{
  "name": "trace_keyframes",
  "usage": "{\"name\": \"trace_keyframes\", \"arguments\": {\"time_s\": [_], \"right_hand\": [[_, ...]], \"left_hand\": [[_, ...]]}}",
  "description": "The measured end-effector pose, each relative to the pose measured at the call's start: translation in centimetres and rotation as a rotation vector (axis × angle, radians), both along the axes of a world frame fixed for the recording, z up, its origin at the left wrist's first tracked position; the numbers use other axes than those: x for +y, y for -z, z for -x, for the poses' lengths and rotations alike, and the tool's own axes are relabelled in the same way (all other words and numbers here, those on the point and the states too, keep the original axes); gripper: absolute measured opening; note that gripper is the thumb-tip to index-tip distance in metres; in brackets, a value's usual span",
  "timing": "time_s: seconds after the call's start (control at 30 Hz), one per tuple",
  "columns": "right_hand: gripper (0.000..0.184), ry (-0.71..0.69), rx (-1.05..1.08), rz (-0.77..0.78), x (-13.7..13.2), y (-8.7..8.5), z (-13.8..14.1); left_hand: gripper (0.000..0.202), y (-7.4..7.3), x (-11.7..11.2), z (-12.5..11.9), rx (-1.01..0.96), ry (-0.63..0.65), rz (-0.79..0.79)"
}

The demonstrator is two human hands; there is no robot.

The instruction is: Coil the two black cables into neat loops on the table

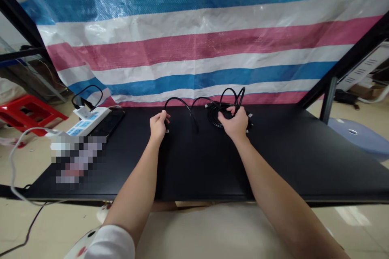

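Note:
A black cable (176, 98) arches between my two hands above the black tabletop (194, 162). Its end is pinched in my left hand (158, 126), fingers closed, with a small pale tip showing below. My right hand (236, 123) is closed around several loops of the same kind of cable, which stand up above the fingers. Under and beside that hand lies a flat coil of black cable (213, 116). Small light-coloured connector ends stick out on both sides of it. Some of the cable inside my right hand is hidden by the palm.
On the left stands a white power strip (91, 122) with plugs, beside a dark flat device (113, 123). A blurred patch covers the table's left front. A striped plastic sheet (194, 48) hangs behind. A red stool (30, 113) and a bluish disc (358, 135) are beyond the table.

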State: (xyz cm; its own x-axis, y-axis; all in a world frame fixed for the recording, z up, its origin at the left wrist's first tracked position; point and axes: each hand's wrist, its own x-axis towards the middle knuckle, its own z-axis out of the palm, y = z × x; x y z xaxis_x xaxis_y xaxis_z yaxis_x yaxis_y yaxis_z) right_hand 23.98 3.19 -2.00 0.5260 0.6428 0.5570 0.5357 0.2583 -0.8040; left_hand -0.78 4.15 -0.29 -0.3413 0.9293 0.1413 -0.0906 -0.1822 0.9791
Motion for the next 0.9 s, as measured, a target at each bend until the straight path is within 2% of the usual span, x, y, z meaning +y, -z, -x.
{"name": "trace_keyframes", "arguments": {"time_s": [0.1, 0.2, 0.33, 0.47, 0.57, 0.7, 0.8, 0.9], "right_hand": [[0.029, 0.032, 0.18, -0.041, 0.3, -0.2, -0.2], [0.027, -0.061, 0.321, -0.121, 0.7, -0.2, -0.7], [0.037, -0.193, 0.449, -0.087, 1.1, -0.3, -0.7], [0.051, -0.274, 0.571, -0.044, 1.1, -0.5, 0.2], [0.052, -0.318, 0.492, -0.044, 0.7, -0.5, 0.8], [0.055, -0.46, 0.203, -0.039, -0.6, -0.3, 1.8], [0.04, -0.474, 0.052, 0.004, -1.2, -0.2, 2.6], [0.025, -0.418, 0.037, 0.01, -1.1, -0.1, 2.8]], "left_hand": [[0.017, -0.2, -0.3, -0.2, -0.016, 0.047, -0.051], [0.015, -0.4, -0.5, -0.3, -0.01, 0.119, -0.028], [0.022, -0.4, -0.5, -0.5, -0.01, 0.119, -0.021], [0.039, -0.1, -0.2, -0.7, -0.025, 0.066, -0.026], [0.046, 0.1, -0.2, -1.2, -0.015, 0.048, 0.012], [0.046, 0.4, -0.5, -2.0, 0.025, 0.035, 0.009], [0.047, 0.6, -0.8, -2.6, 0.051, 0.0, -0.005], [0.047, 0.7, -0.9, -2.9, 0.055, 0.045, -0.039]]}}
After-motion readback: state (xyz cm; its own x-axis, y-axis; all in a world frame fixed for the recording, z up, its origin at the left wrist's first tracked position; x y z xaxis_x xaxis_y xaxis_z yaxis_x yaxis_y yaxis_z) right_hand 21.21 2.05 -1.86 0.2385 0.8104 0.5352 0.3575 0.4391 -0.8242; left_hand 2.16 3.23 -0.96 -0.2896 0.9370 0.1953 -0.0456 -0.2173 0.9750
